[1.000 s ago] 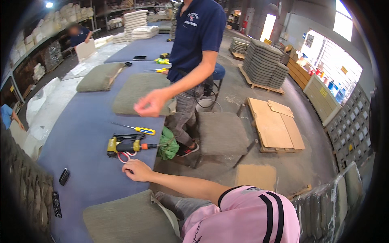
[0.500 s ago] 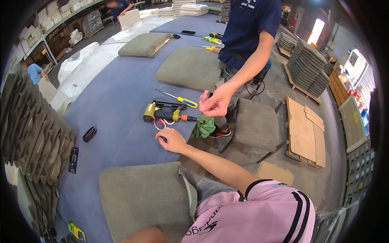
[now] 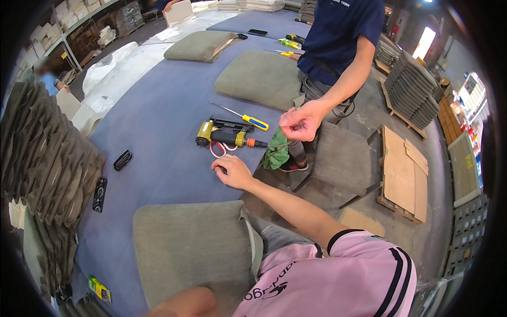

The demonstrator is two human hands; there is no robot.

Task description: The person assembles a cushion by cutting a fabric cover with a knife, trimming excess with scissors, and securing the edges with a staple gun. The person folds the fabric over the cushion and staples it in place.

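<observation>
My right hand (image 3: pixel 232 171) rests on the blue-covered table near its right edge, with fingers curled in. A small dark spot shows between thumb and finger; whether it is an object or a gap is unclear. Just beyond the fingers lie red-and-white-handled scissors (image 3: pixel 219 150), partly under a gold-and-black air staple gun (image 3: pixel 227 135). A screwdriver (image 3: pixel 254 121) with a yellow-and-blue handle sits behind the gun. Below my right hand, a grey-green seat cushion (image 3: pixel 187 238) lies before me. Of my left arm only a bent part (image 3: pixel 193 302) shows at the lower edge; that hand is out of view.
A co-worker's hand (image 3: pixel 302 121), fingers pinched, hangs over the table's right edge beside a green cloth (image 3: pixel 277 150). More cushions (image 3: pixel 256 78) lie farther up the table. Stacked fabric covers (image 3: pixel 47 174) line the left side. A padded chair (image 3: pixel 340 158) stands at right.
The whole view has shifted, so the table's things sit slightly higher and farther right. My right hand stays beside the staple gun, fingers still curled. The co-worker's hand remains pinched at the table edge.
</observation>
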